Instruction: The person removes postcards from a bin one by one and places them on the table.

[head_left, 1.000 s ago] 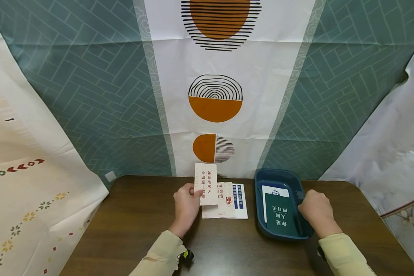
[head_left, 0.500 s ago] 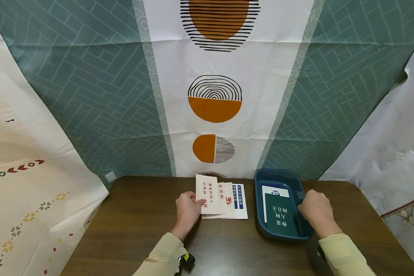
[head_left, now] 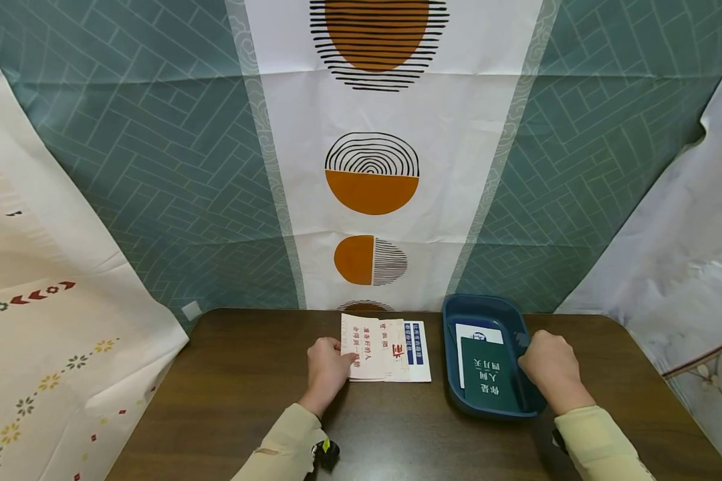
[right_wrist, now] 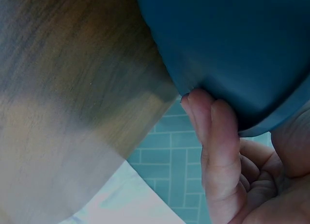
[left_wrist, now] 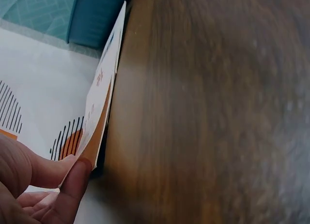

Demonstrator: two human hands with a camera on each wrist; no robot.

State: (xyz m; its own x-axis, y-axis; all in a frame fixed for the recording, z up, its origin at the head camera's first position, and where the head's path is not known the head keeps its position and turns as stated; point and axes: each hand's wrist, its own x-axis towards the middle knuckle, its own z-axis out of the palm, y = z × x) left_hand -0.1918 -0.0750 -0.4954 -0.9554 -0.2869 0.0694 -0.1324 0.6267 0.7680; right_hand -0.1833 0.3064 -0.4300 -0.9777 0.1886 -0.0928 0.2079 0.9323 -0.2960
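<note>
My left hand (head_left: pixel 327 367) pinches the near-left edge of a white card with red characters (head_left: pixel 361 334). In the left wrist view the pinched card (left_wrist: pixel 97 112) bends up slightly between thumb and finger. It overlaps another card with red print (head_left: pixel 396 344), and a card with a blue printed block (head_left: pixel 420 351) sticks out at the right. My right hand (head_left: pixel 551 367) grips the right wall of a dark blue plastic tray (head_left: pixel 448 321); the right wrist view shows fingertips against the tray's outer side (right_wrist: pixel 218 49). Inside lie a dark green card (head_left: pixel 487 377) and a white card (head_left: pixel 460 334) partly beneath it.
The brown wooden table (head_left: pixel 391 434) ends at a hanging cloth with orange and black half-circles (head_left: pixel 372 194). Pale cloths hang at the left (head_left: pixel 54 321) and right (head_left: pixel 686 267). A dark band with a yellow-green mark (head_left: pixel 327 453) is on the left wrist.
My left hand has lowered the white card with red characters onto the other cards, nearer the table. The right hand and the tray have stayed in place.
</note>
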